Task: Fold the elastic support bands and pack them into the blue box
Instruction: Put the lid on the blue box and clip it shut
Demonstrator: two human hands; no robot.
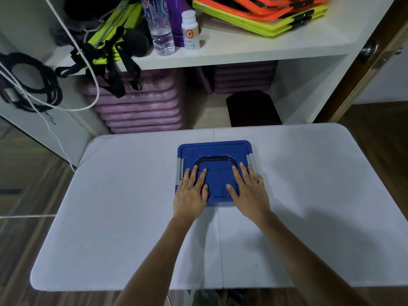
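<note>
Blue box [215,155] sits at centre frame on the white folding table [110,217], lid on, the black handle [215,160] lying flat in the lid recess. Grey latches [179,171] visible on its left and right edges.

Left hand [191,195]: flat on the lower left part of the lid, fingers straight and slightly spread, tips near the handle, gripping nothing. Right hand [249,191]: flat on the lower right part of the lid, fingers straight and spread, outer fingers beside the right latch, gripping nothing. The two hands are apart, with a strip of bare lid between them. Both forearms run in from the bottom of the frame.

Elastic support bands: none identifiable on the table; contents of the box hidden by the lid.

Upper frame: white shelf [265,45] carrying a clear water bottle [160,27], a white pill bottle [190,29] just right of it, a purple cup [174,16] behind both, and stacked orange and yellow-green flat items [265,16] at upper right. Yellow-green gear with black straps [106,51] hangs off the shelf edge at upper left. Below the shelf: stacks of purple pads [141,107]. Coiled black cord [28,82] and white cable [72,40] at far left. Door knob [368,50] at right edge.
</note>
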